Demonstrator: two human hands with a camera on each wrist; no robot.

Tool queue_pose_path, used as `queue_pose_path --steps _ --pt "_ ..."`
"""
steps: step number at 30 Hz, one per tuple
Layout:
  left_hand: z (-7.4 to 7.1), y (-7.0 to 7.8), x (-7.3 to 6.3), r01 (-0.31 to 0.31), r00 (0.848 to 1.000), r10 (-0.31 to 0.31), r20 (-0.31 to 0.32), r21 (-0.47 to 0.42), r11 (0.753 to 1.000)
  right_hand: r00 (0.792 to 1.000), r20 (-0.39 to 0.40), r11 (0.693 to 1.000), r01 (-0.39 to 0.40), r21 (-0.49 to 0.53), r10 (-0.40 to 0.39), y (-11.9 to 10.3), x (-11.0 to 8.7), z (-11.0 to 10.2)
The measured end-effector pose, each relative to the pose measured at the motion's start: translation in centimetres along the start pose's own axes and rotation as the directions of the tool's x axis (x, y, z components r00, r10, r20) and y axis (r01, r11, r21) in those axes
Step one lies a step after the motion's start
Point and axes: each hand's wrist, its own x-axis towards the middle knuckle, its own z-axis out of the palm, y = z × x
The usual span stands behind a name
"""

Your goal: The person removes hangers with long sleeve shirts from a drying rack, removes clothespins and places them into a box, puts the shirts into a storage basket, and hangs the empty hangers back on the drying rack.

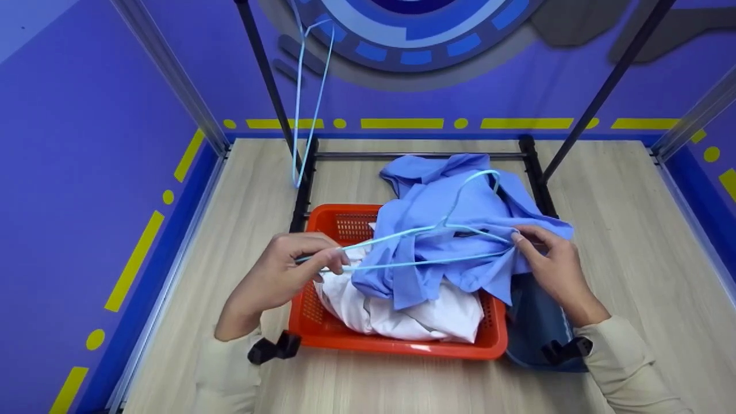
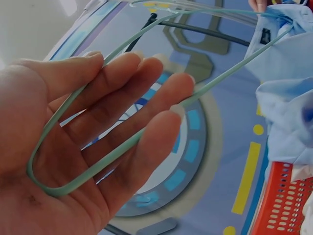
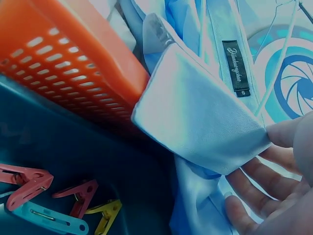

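A light-blue wire hanger (image 1: 425, 263) stretches between both hands over a blue shirt (image 1: 425, 198). Its left end lies across the palm of my left hand (image 1: 282, 267); in the left wrist view the thumb and curled fingers hold the wire (image 2: 112, 155). My right hand (image 1: 552, 267) pinches the shirt's collar (image 3: 200, 112) between thumb and fingers, at the hanger's right end. That end reaches into the shirt's neck opening, beside a black label (image 3: 237, 68). The shirt drapes over the basket, its lower part bunched.
The red basket (image 1: 402, 348) holds white cloth (image 1: 402, 316). To its right sits a dark blue bin (image 1: 537, 322) with several clothespins (image 3: 54, 218) inside. A second hanger (image 1: 298, 103) hangs at the left, near the rack's black post (image 1: 267, 69). Behind the basket runs the rack's bottom bar (image 1: 351, 156).
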Motion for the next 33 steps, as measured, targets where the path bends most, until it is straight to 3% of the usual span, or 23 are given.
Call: queue_pose_path --steps 15,22,28,33 --pt "-1.5 0.5 -0.7 -0.108 0.989 0.107 -0.103 -0.009 0.994 0.999 -0.029 1.0 0.014 0.006 -0.014 0.4 0.0 0.1" --pt "-1.2 0.7 -0.3 -0.112 0.978 0.104 -0.179 -0.038 0.993 0.998 0.063 1.0 0.003 -0.012 -0.002 0.1 -0.3 -0.2" --pt "-0.2 0.8 0.9 -0.13 0.962 0.114 -0.249 -0.048 0.99 0.985 0.169 1.0 0.027 -0.012 -0.025 0.0 -0.6 -0.4" --pt "0.9 1.1 2.0 -0.119 0.956 0.079 -0.283 -0.128 0.985 0.973 0.222 0.997 0.067 -0.024 -0.06 0.2 -0.8 -0.8"
